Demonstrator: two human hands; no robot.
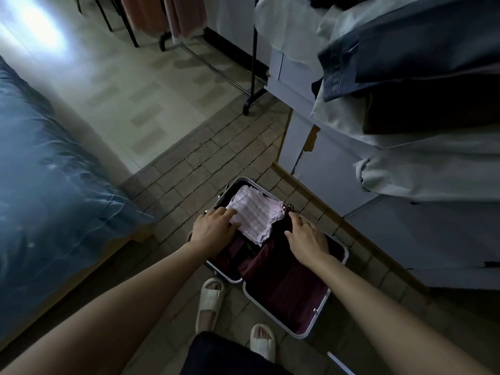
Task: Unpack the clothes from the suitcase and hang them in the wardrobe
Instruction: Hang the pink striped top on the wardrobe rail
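An open suitcase (341, 249) with a dark maroon lining lies on the tiled floor in front of my feet. A folded pale pink striped garment (257, 213) lies in its far half. My left hand (215, 228) rests on the garment's left edge, fingers fairly straight. Over the dark lining just right of the garment, my right hand (307, 239) reaches down with its fingers spread. Whether it grips any fabric is hidden in the dim light. Hanging clothes (422, 85) fill the upper right.
A bed with a blue cover (48, 190) stands to the left. White cabinet fronts (324, 163) run along the right. A black clothes rack (251, 77) with pink garments (167, 14) stands at the back. My feet in white slippers (211, 299) are near the suitcase.
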